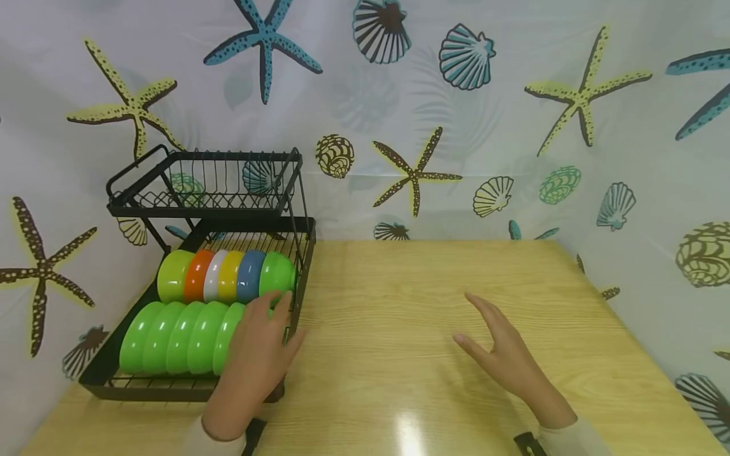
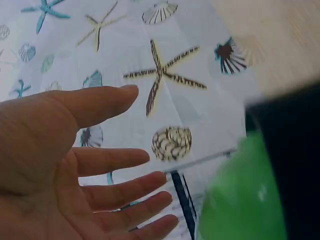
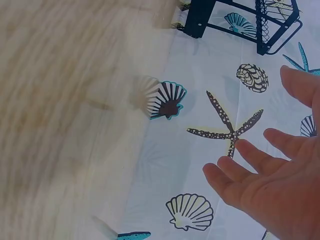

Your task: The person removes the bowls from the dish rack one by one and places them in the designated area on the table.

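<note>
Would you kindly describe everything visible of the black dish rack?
The black dish rack looks like metal: a smaller wire tier raised above a wider tray. It stands upright on the table, to the left. Multicoloured bowls sit in the tray behind green dishes; the left hand hides the rack's near right part, contact unclear.

Glare spots the tabletop [image 1: 399,354]; left wrist view blurs green dishware [image 2: 240,195].

We counted one left hand [image 1: 253,354], one right hand [image 1: 506,354], one tabletop [image 1: 388,297], one dish rack [image 1: 171,394], six bowls [image 1: 228,277] in back, and at least five green dishes [image 1: 181,342] up front, lol.
</note>
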A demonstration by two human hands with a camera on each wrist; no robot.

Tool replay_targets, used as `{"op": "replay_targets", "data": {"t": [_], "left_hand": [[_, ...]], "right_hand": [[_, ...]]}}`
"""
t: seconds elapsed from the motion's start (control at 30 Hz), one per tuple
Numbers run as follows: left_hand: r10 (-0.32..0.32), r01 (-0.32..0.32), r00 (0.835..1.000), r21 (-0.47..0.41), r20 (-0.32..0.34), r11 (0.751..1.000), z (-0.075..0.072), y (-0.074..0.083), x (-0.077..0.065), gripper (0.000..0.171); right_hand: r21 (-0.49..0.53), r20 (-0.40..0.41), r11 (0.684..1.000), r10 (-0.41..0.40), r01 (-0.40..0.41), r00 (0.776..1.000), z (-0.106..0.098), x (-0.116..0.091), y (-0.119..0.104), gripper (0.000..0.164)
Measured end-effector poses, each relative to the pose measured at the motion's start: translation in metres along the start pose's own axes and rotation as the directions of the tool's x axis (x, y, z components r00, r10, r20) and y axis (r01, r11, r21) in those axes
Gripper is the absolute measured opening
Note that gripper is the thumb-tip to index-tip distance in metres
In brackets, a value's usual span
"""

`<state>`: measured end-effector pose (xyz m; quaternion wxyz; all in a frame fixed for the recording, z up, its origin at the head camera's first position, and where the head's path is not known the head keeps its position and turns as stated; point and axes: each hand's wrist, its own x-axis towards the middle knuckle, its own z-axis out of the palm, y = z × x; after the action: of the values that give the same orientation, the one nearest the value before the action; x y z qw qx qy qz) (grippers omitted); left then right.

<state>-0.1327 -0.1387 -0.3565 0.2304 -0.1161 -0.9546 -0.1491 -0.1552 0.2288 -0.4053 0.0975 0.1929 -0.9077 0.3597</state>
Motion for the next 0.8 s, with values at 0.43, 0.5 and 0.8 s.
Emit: {"op": "replay_targets", "data": {"t": [0.43,0.5,0.8], "left_hand": [[-0.216,0.224,0.957,-0.018,0.193,0.974,-0.017,-0.029,-0.020,0.063],[-0.226,0.238,0.946,-0.024,0.233,0.971,-0.017,-0.032,-0.020,0.061],[-0.306,0.384,0.882,-0.167,0.359,0.908,-0.017,-0.055,-0.023,0.046]], "right_hand": [[0.015,0.028,1.000,-0.024,0.023,0.999,0.006,-0.001,0.002,0.067],[0.014,0.038,1.000,0.000,0.000,0.999,0.008,-0.001,0.002,0.070],[-0.005,0.062,1.000,0.018,-0.018,0.998,0.010,-0.004,0.000,0.073]]}}
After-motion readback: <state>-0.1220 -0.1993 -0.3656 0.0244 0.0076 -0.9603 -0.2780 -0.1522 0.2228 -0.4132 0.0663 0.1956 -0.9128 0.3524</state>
